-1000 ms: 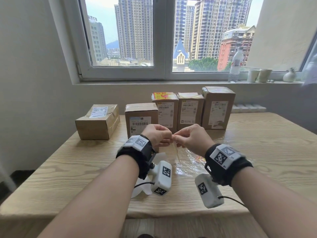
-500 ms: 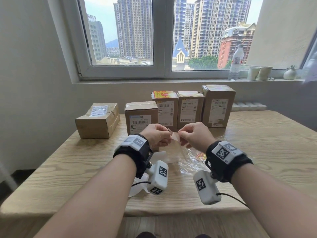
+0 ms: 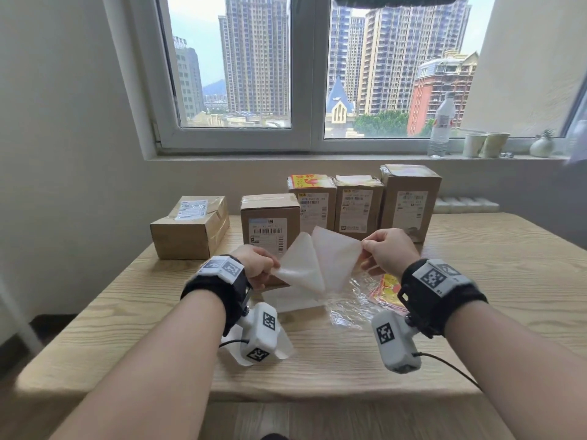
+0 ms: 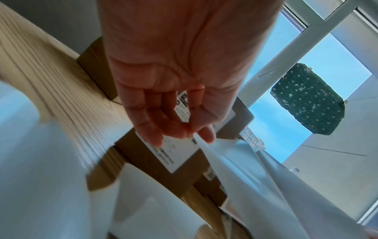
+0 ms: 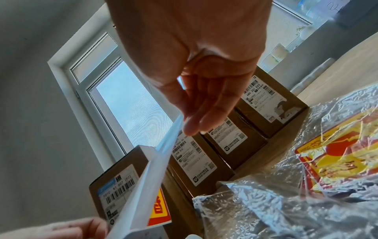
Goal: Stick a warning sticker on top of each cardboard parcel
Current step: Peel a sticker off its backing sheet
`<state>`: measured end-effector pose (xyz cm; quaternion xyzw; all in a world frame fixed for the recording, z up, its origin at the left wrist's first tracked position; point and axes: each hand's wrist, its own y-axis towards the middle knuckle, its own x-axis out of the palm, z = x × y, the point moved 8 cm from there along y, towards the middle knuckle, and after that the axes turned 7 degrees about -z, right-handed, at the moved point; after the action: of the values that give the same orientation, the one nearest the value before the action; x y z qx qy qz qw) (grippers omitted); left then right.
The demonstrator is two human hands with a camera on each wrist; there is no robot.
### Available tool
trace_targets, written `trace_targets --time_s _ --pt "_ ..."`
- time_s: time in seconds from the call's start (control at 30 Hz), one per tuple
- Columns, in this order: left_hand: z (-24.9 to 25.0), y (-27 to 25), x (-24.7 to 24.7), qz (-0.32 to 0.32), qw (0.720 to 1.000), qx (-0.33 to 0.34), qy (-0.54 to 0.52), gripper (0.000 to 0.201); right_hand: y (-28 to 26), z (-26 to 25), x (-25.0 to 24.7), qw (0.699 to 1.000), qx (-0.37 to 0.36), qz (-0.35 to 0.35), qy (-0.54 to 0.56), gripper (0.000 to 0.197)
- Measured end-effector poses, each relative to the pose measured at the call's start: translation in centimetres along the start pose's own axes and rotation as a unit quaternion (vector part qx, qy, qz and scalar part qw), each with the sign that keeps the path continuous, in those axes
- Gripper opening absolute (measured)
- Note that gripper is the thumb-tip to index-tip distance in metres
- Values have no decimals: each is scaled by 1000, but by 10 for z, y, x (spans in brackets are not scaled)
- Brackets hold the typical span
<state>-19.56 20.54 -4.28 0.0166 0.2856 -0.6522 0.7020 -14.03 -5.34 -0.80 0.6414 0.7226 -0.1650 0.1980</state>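
Observation:
Several brown cardboard parcels stand in a row at the table's back; the lowest, flat one [image 3: 190,227] is far left, beside a taller one [image 3: 270,217]. One parcel [image 3: 313,204] carries a red-and-yellow warning sticker [image 3: 307,181] on top. In front of the row, both hands hold one sticker sheet [image 3: 317,262] splayed into a V of two pale layers. My left hand [image 3: 273,268] pinches the left layer [image 4: 220,161]; my right hand [image 3: 363,249] pinches the right layer [image 5: 163,145]. A red-and-yellow printed face [image 5: 159,208] shows low on the sheet in the right wrist view.
A crinkled clear plastic bag [image 3: 349,306] with more red-and-yellow stickers [image 3: 386,287] lies on the wooden table [image 3: 508,281] under my right hand. Loose white backing sheets [image 3: 292,301] lie under my left wrist. A bottle [image 3: 441,128] and cups [image 3: 486,144] stand on the windowsill.
My hands have drawn apart, left to the left and right to the right, and the sheet's two layers have peeled open from a closed pinch into a wide V.

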Motion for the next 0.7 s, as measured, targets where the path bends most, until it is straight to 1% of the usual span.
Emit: trace_targets --time_s 0.13,0.3,0.43,0.5,0.6,0.7 --pt "-19 -4 -30 44 998 -28 18 18 1 -6 -3 999 0 27 17 17" --pt "-49 -3 -56 71 995 -71 18 8 -1 -22 -7 995 -53 83 3 16" --pt "-66 5 -68 95 989 -102 47 13 -2 -30 -10 990 -72 113 47 16" --pt "-71 8 -71 110 986 -105 69 13 -3 -34 -10 988 -75 109 78 16" --pt "-70 12 -76 125 984 -95 89 25 -2 -39 -8 989 -81 93 81 15" --pt "-60 7 -77 127 982 -90 107 20 -2 -43 -6 990 -90 87 58 14"
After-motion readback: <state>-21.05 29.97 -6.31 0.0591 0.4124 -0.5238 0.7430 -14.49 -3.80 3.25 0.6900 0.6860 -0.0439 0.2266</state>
